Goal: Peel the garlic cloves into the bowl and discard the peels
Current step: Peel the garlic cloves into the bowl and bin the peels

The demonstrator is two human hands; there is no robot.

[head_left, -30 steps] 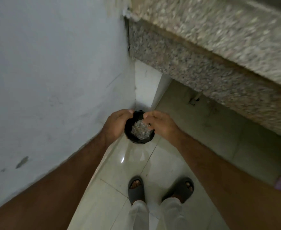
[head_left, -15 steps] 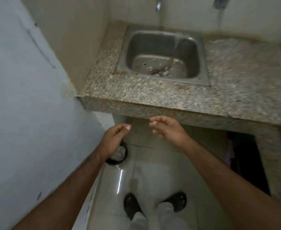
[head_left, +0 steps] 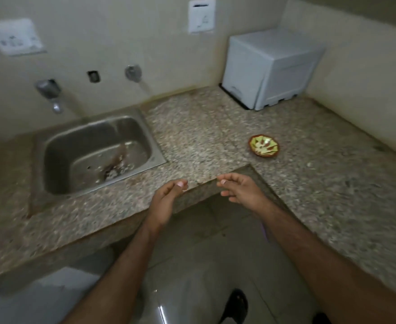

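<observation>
I hold two hands out in front of me at the inner corner of the L-shaped granite desk (head_left: 215, 141). My left hand (head_left: 166, 198) sits just in front of the desk's front edge, fingers loosely curled, thumb up, gripping nothing. My right hand (head_left: 240, 188) is level with it and apart from it, fingers half curled and spread, also empty. One bowl (head_left: 264, 145) stands on the desk, to the right of and beyond my right hand, well apart from both hands; it is small, green and yellow inside with a dark red rim pattern, and I cannot tell whether the pale shapes in it are cloves or painted marks. One steel sink (head_left: 94, 157) is set into the desk on the left, with brown residue and pale scraps around its drain. One tap (head_left: 48, 92) is mounted on the wall above the sink, and one round valve (head_left: 133, 72) to its right. One white box-shaped appliance (head_left: 271, 66) stands in the far right corner of the desk. Two switch plates are on the wall: one (head_left: 15, 39) at the upper left, one (head_left: 201, 15) at the top centre. One dark sandal (head_left: 236, 305) shows on the tiled floor (head_left: 192, 265) below my arms.
</observation>
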